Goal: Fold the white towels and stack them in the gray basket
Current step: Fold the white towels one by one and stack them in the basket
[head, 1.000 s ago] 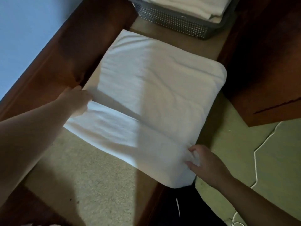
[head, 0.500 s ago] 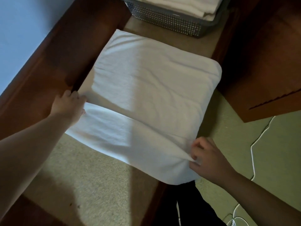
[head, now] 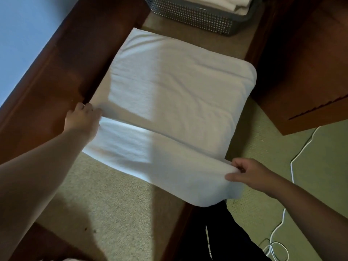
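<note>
Hands held a white towel [head: 178,102] by the two ends of its near flap, over a tan carpeted bench [head: 116,213] framed in dark wood. The left hand [head: 82,122] gripped the flap's left end, fingers curled over the cloth edge. The right hand [head: 244,173] pinched the flap's right end between thumb and curled fingers, lifting that corner slightly off the layer beneath. Between the two grips, the flap ran as a folded band, its free edge lying along a shadowed crease across the towel. Beyond both grips, the rest of the towel lay flat, lightly wrinkled. Further beyond, well apart from the hands, stood the gray basket [head: 190,15], with folded white towels [head: 233,5] already inside it. A white cable [head: 282,221] trailed on the floor to the outside of the right grip.

The step in hand seemed to be carrying the near flap over the far part. To do it well, both grips would probably need to travel together at equal height, keeping the band taut between them so it did not sag or twist. The free edge should land square with the far edge, corners matching. A flat palm smoothing outward from the middle would likely clear the wrinkles before the next fold.
</note>
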Demonstrator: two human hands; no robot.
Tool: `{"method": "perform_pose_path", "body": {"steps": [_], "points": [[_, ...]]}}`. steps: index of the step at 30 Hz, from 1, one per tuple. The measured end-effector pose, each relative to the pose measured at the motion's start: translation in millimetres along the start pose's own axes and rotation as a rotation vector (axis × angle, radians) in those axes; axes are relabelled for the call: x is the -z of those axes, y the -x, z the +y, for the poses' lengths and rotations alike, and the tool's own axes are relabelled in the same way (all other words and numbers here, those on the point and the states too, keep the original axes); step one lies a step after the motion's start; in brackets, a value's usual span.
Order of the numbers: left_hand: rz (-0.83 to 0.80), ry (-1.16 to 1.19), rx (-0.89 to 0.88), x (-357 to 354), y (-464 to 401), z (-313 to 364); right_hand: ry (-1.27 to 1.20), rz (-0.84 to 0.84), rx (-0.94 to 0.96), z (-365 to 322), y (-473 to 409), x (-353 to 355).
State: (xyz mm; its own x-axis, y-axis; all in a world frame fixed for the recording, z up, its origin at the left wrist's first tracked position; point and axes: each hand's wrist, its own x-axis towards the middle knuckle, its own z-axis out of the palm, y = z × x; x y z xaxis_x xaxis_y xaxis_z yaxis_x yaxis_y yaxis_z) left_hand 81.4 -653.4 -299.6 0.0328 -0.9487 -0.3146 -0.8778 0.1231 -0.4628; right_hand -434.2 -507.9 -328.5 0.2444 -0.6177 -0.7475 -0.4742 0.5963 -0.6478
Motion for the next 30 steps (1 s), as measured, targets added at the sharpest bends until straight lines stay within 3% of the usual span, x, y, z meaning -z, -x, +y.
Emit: {"method": "perform_pose_path", "body": {"steps": [2,6,9,11,15,22,26,30], "points": [[-0.003,-0.002,0.001,0.9,0.8,0.8,0.022,-0.096,-0.009,-0.4,0.8,12.2],[0.002,-0.012,-0.010,1.5,0.2,0.4,0.311,-0.207,0.001,2.5,0.3,26.2],[0.004,-0.027,-0.015,1.3,-0.6,-0.3,0.601,-0.202,-0.061,17.3,-0.5,33.4],[0.009,-0.034,-0.013,1.3,0.1,-0.6,0.662,-0.126,-0.018,25.2,-1.3,35.6],[0.023,-0.011,-0.006,-0.2,2.1,0.0,0.389,0.039,0.150,32.8,0.9,35.2],[0.018,-0.030,-0.005,2.9,1.2,0.9,0.248,-0.075,0.118,13.7,14.5,51.8],[0.012,-0.034,0.001,3.3,0.9,0.3,0.476,-0.139,0.034,19.5,17.5,70.4],[0.017,-0.036,-0.005,-0.8,0.4,-0.8,0.866,-0.047,0.166,24.9,5.6,71.7]]}}
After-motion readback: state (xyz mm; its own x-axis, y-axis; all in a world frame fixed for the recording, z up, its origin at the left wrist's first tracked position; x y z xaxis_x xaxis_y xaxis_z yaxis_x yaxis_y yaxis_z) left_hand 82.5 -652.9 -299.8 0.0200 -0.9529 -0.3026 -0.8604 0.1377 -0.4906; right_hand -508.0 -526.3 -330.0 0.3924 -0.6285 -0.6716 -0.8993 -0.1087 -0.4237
